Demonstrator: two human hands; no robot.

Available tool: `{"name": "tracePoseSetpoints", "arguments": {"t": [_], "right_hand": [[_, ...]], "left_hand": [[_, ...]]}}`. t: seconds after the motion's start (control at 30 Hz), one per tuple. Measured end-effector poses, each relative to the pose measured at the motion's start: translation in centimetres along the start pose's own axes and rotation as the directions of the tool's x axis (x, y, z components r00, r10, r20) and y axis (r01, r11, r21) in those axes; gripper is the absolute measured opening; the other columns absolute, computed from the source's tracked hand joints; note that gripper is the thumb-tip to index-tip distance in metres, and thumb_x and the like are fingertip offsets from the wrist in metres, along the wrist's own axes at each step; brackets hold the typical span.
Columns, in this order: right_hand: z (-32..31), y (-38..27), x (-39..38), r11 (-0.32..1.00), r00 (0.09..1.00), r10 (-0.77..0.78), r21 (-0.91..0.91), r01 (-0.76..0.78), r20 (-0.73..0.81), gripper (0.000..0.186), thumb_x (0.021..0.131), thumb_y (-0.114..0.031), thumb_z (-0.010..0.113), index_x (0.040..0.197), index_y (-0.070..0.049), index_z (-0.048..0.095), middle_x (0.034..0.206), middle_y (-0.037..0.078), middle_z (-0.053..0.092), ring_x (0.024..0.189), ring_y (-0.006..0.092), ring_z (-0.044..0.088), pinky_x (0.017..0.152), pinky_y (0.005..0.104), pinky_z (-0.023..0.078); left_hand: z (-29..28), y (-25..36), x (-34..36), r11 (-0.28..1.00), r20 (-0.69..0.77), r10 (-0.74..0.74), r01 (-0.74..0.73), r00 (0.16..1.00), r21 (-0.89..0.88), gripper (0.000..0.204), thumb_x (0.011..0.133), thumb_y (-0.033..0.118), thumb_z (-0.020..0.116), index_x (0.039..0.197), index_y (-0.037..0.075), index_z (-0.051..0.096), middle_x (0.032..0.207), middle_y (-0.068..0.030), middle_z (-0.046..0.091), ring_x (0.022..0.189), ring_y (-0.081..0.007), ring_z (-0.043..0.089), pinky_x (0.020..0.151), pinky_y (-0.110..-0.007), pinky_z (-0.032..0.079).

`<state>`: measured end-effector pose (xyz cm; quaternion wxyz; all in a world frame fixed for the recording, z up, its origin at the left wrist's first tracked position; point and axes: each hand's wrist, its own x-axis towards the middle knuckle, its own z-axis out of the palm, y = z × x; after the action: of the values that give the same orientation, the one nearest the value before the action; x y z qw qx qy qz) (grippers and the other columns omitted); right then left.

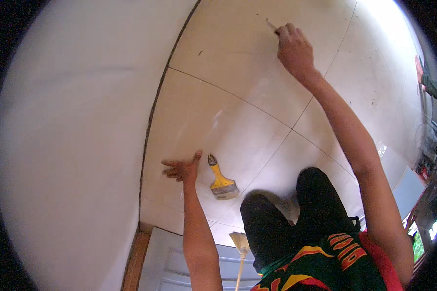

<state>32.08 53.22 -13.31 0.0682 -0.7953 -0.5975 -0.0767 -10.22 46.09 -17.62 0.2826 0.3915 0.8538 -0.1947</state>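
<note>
My left hand (182, 169) rests on the light floor tiles (247, 131) with its fingers spread and nothing in it. Just to its right lies a wide paintbrush (219, 178) with a yellow handle, its bristles toward me. Far ahead, my right hand (295, 52) is closed around a slim, pointed, pale tool (271, 25); most of it is hidden in the fingers, so its kind is unclear. The tool's tip is close to small dark specks on the tile.
A white wall (73, 145) runs along the left, with a dark gap at its foot. Near my knees (264, 218) are a straw broom (241, 242) and a pale panelled door (179, 257). Another person's hand (418, 70) with a dark sleeve shows at the right edge.
</note>
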Motion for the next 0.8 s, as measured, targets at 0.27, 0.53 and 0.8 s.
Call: {"name": "tracePoseSetpoints", "arguments": {"t": [0.27, 0.53, 0.8], "right_hand": [[-4.9, 1.5, -8.1, 0.491, 0.857, 0.343, 0.704, -0.513, 0.385, 0.032, 0.079, -0.025, 0.062, 0.096, 0.001, 0.054, 0.078, 0.012, 0.061, 0.067, 0.0227, 0.06, 0.061, 0.0354, 0.047], [-8.1, 2.7, -16.2, -0.571, 0.739, 0.222, 0.699, -0.43, 0.636, 0.033, 0.078, -0.014, 0.066, 0.101, 0.007, 0.053, 0.092, 0.01, 0.061, 0.083, 0.0161, 0.058, 0.077, 0.031, 0.048], [-15.7, 3.6, -20.1, -0.106, 0.884, 0.221, 0.912, -0.397, 0.411, 0.03, 0.076, -0.016, 0.066, 0.095, 0.005, 0.057, 0.085, 0.008, 0.061, 0.078, 0.0127, 0.056, 0.072, 0.0285, 0.046]], "left_hand": [[0.6, 0.8, -0.4, 0.991, -0.14, -0.113, 0.102, 0.984, -0.083, 0.131, 0.051, 0.055, 0.077, 0.136, 0.007, -0.011, 0.139, -0.0306, -0.007, 0.129, -0.0468, -0.002, 0.101, -0.059, 0.012], [1.9, 8.4, -16.8, 0.47, -0.041, 0.793, -0.653, 0.607, -0.594, 0.031, 0.081, 0.018, 0.062, 0.104, -0.003, 0.058, 0.094, -0.0079, 0.062, 0.079, -0.0142, 0.055, 0.075, -0.027, 0.044], [-0.4, 14.2, -26.9, 0.239, 0.076, 0.944, -0.504, 0.322, -0.83, 0.022, 0.08, 0.019, 0.066, 0.082, -0.003, 0.066, 0.071, -0.0036, 0.062, 0.066, -0.0083, 0.053, 0.062, -0.022, 0.042]]}}
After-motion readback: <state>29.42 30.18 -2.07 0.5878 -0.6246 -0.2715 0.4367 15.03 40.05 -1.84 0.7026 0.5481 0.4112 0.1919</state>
